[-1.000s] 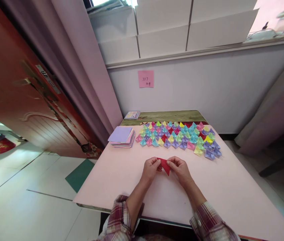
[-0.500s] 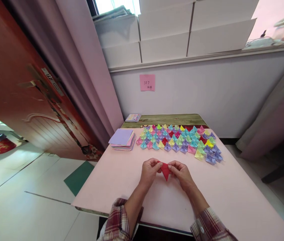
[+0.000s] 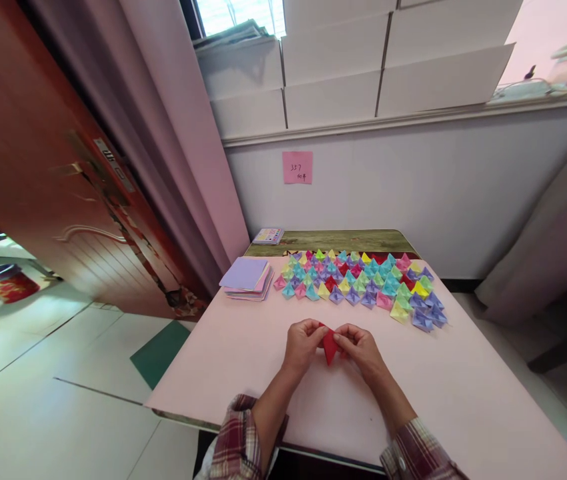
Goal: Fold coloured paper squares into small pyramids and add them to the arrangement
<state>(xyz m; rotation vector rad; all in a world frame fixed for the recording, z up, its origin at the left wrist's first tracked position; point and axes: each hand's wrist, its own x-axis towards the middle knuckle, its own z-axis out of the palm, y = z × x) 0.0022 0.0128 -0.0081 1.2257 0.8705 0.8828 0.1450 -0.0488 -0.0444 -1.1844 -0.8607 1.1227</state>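
Note:
A small red folded paper (image 3: 330,347) is held up between both hands over the pink tabletop, its point hanging down. My left hand (image 3: 304,343) pinches its upper left side between thumb and fingers. On the upper right side, my right hand (image 3: 359,345) grips it with the thumb in front; the fingers behind the paper are partly hidden. Beyond the hands lie rows of folded paper pieces (image 3: 353,281) in many colours. To their left sits a stack of square paper sheets (image 3: 247,279), with a purple sheet on top.
The pink-covered table (image 3: 233,360) has a bare wooden strip (image 3: 338,239) at its back, where a small packet (image 3: 268,236) lies. A pink note (image 3: 297,167) is stuck on the wall. A green sheet (image 3: 160,353) lies on the floor by the red door (image 3: 78,220).
The red paper has turned slightly and looks narrower, with its point shifted a little left. Both hands still hold it. The whole view has shifted slightly.

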